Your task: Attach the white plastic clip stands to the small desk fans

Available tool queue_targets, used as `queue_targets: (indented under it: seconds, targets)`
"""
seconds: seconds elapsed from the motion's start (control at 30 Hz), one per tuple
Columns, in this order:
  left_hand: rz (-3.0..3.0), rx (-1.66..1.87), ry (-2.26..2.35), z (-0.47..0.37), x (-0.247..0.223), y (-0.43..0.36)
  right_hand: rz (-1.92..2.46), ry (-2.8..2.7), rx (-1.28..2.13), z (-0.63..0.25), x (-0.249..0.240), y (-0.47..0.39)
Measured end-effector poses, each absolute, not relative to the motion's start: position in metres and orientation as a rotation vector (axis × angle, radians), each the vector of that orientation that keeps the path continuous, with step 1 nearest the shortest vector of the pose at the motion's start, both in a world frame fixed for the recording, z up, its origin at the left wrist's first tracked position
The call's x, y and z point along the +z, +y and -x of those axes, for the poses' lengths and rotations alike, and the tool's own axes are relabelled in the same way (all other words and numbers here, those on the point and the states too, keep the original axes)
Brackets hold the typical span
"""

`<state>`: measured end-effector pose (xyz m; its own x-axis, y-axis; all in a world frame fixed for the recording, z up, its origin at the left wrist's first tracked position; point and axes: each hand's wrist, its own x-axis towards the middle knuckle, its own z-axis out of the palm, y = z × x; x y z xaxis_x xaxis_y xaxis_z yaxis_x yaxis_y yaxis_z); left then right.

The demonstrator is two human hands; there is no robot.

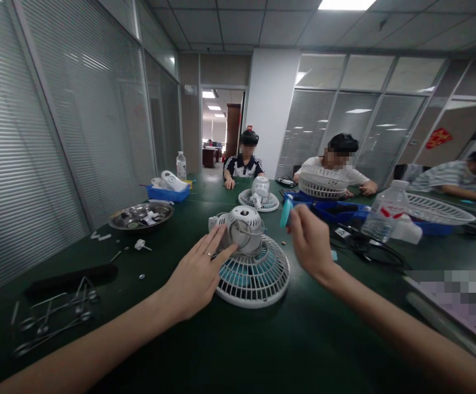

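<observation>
Forearms (pixel 139 323) sweep in from both lower corners, over a dark green tabletop (pixel 258 350), and between them sits the white fan head (pixel 254 276), cage down, motor housing (pixel 244 227) up. Open room here: bare green surface runs from the cage's near rim towards the camera, right of the left hand (pixel 196 273). That left hand is spread flat, fingers extended, laid against the housing's side, released rather than gripping. Over to the right hand (pixel 309 241), raised clear of the cage: fingers curled, pinching a turquoise piece (pixel 286 213), perhaps a knob or cap, too blurred to name surely. Left of the left hand, bent metal wires (pixel 57 317) and a black strip (pixel 71 279) take up the space, with a steel bowl (pixel 116 221) of small parts beyond. Right of the right hand, black cables (pixel 375 254) and a plastic bottle (pixel 385 210) crowd in. Beyond both hands, a second fan head (pixel 258 202) lies before a seated person (pixel 244 161).
</observation>
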<state>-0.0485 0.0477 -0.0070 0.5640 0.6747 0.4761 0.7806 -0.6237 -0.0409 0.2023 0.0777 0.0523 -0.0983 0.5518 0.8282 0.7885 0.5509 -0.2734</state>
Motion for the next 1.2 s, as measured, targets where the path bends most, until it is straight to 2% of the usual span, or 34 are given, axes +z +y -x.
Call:
queue_targets:
  seconds: [0.1, 0.17, 0.4, 0.7, 1.03, 1.2]
  targets:
    - [2.603, -0.592, -1.267, 0.049, -0.008, 0.048, 1.247, -1.869, -0.180, -0.218, -0.001, 0.076]
    - [2.644, -0.600, -1.300, 0.050, -0.007, 0.048, 1.267, -1.918, -0.160, -0.219, -0.014, 0.074]
    - [2.680, -0.675, -1.373, 0.051, -0.004, 0.048, 1.258, -2.156, -0.356, -0.203, -0.011, 0.060]
    - [2.609, -0.720, -1.386, 0.050, -0.013, 0.049, 1.318, -2.228, -0.279, -0.207, -0.009, 0.061]
    - [2.616, -0.671, -1.055, 0.045, -0.004, 0.032, 1.324, -1.926, 0.017, -0.224, -0.024, 0.076]
    - [2.498, -0.709, -0.412, 0.041, -0.010, 0.024, 1.360, -1.727, 0.127, -0.237, -0.038, 0.094]
